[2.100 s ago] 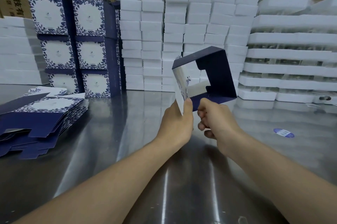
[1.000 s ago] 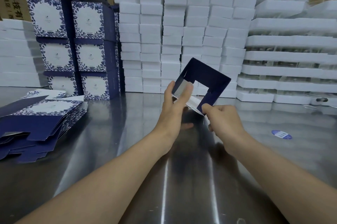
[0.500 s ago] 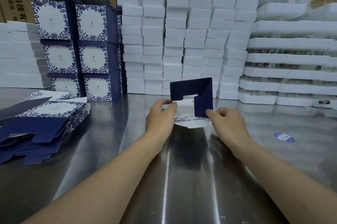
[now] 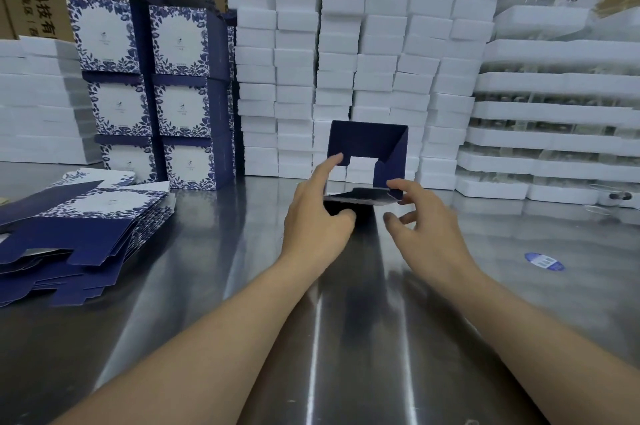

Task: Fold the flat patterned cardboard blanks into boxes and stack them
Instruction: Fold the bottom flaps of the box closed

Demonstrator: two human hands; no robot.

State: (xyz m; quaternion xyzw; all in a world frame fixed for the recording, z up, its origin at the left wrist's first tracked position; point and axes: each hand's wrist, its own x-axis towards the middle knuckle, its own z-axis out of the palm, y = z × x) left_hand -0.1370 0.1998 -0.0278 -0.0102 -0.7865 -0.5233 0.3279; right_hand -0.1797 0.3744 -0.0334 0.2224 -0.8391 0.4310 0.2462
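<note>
A half-folded navy box point(image 4: 367, 142) with a blue floral outside sits upright at the table's centre, open towards me, its near flap folded down flat. My left hand point(image 4: 317, 213) holds its left side, index finger up against the left wall and thumb under the near flap. My right hand point(image 4: 424, 220) has spread fingers; its index fingertip touches the flap's right corner, thumb apart below. A pile of flat blanks point(image 4: 79, 227) lies at the left. Folded boxes point(image 4: 180, 95) stand stacked in two columns at the back left.
White foam blocks point(image 4: 346, 71) are piled in a wall behind the box, white trays point(image 4: 554, 133) to the right and more white stacks point(image 4: 34, 106) far left. A blue oval sticker point(image 4: 544, 261) lies on the steel table point(image 4: 346, 338) at the right.
The box came down from in front of me to the table and turned its opening towards me. The near flap now lies folded flat. My right hand's fingers have spread.
</note>
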